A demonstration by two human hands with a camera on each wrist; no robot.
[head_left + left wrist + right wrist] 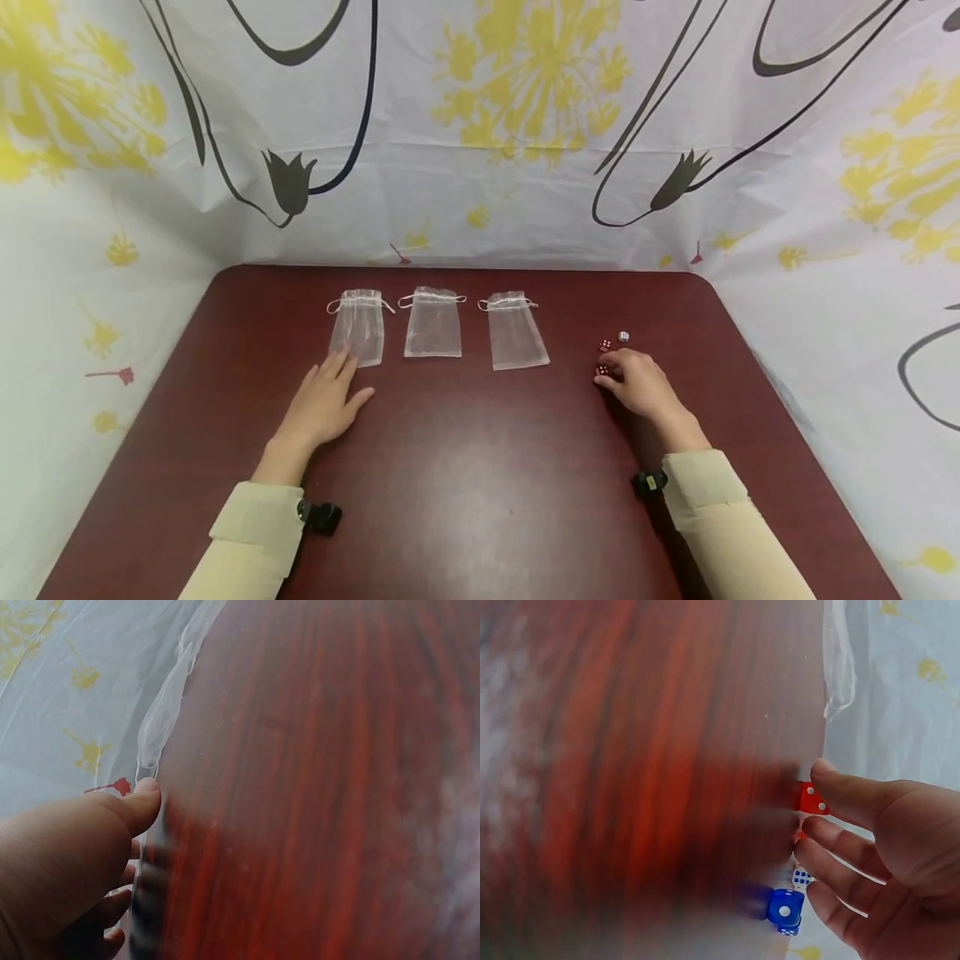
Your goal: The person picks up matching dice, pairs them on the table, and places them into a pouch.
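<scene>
The red dice (603, 345) lie at the right of the worktop (480, 467), one just beyond the fingertips of the right hand (637, 385) and another (602, 371) touched by them; a pale die (623, 337) sits just beyond, and the right wrist view also shows a blue die (785, 907) beside the fingers. They are small hard cubes, glossy, with white pips. The right hand has its fingers loosely curved over the near red die, thumb against it; whether it has actually closed on it I cannot tell.

Three sheer drawstring pouches lie flat in a row farther left: the left pouch (358, 327), the middle pouch (432, 322) and the right pouch (515, 330). Thin translucent gauze, rectangular, gathered at the far end by white cords. All look flat and empty, so by my reading the work is barely begun: no die is in any pouch.

The left hand (324, 403) lies flat and relaxed, fingertips on the near edge of the left pouch.

The worktop is dark red with a wood grain and a dull sheen. A white cloth backdrop (480, 125) printed with yellow blooms surrounds it.
</scene>
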